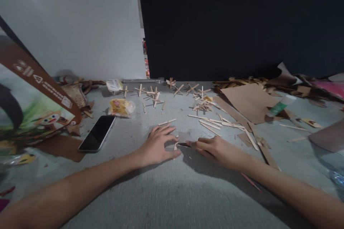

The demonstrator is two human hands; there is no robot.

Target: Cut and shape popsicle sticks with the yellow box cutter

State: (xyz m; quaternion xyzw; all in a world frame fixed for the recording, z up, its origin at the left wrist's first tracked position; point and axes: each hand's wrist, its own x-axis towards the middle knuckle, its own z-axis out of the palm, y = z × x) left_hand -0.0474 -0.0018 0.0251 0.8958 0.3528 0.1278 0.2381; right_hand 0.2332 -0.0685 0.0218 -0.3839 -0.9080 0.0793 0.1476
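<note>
My left hand rests on the grey table, thumb and forefinger at either end of a short wooden stick piece. Its other fingers spread forward, close to a longer loose wooden stick. In my closed right hand is a slim dark pointed tool, whose tip reaches the short piece or lies right beside it. I cannot make out the tool's exact kind, since the fingers cover its rear part. Several crossed-stick shapes stand or lie beyond the hands.
Loose wooden sticks and brown cardboard lie to the right, with a glue stick. A phone, a yellow packet and a printed bag are at left. A dark panel borders the back.
</note>
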